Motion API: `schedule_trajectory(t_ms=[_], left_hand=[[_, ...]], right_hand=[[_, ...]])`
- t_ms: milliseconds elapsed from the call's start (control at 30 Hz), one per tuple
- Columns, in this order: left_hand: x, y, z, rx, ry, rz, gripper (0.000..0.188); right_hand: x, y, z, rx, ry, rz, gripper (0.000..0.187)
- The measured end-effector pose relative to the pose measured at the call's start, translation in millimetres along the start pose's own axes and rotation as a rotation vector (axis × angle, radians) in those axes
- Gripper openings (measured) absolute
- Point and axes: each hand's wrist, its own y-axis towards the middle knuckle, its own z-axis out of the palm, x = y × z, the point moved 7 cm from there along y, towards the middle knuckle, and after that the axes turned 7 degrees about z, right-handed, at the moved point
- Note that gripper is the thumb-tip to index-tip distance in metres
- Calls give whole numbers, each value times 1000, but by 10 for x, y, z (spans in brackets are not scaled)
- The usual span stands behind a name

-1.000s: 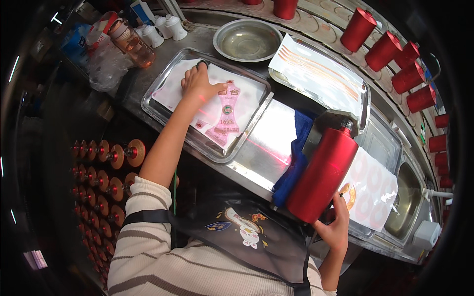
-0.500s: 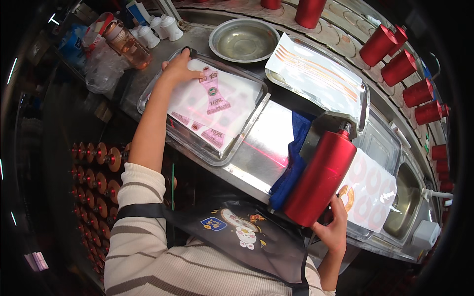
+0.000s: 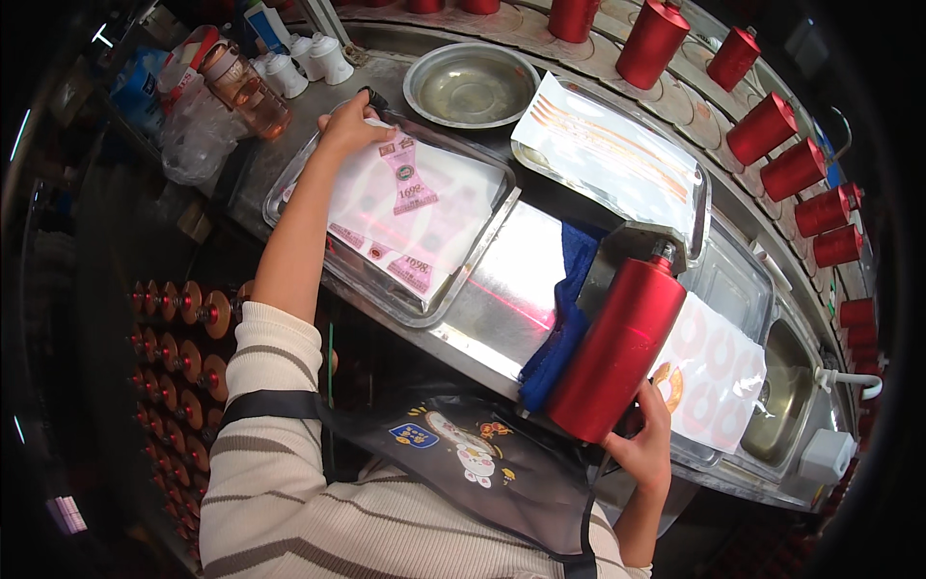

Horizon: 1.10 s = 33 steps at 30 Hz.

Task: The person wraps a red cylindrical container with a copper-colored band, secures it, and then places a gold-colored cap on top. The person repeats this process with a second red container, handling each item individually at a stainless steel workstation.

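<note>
My left hand [image 3: 349, 127] is at the far left corner of a metal tray, its thumb and fingers closed on the edge of a pink printed decal [image 3: 413, 179]. Under it lies a stack of whitish translucent sheets [image 3: 453, 198] with more pink prints. My right hand [image 3: 644, 446] grips the lower end of a glossy red bottle [image 3: 622, 352]. The bottle leans with its silvery neck pointing away, against a metal holder [image 3: 648, 234]. A crumpled blue cloth [image 3: 559, 338] lies along the bottle's left side. The right hand's farther fingers are hidden behind the bottle.
Behind the tray [image 3: 424, 314] stands a metal basin [image 3: 471, 85] of liquid. Another tray [image 3: 704, 217] holds a sheet with orange stripes. A sheet of ring prints [image 3: 716, 372] lies near the sink [image 3: 786, 396]. Red bottles [image 3: 654, 43] line the curved conveyor [image 3: 675, 111].
My left thumb has drawn closer to the fingers at the decal's edge. Red bottles on the conveyor have shifted along toward the lower right. The view has moved slightly; my right hand keeps its grip.
</note>
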Motion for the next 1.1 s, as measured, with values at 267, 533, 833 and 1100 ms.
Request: schedule_trajectory(t_ms=[267, 533, 833, 1100], left_hand=[[25, -93, 21, -302, 13, 134, 23], [-335, -456, -265, -370, -702, 150, 18], [-2282, -1967, -976, -283, -600, 431, 17], [-3278, -2413, -1249, 33, -954, 812, 49]], right_hand=[[-33, -53, 17, -2, 25, 42, 80], [123, -273, 28, -242, -144, -28, 101], [122, -263, 65, -321, -193, -216, 100], [76, -242, 72, -285, -145, -193, 98]])
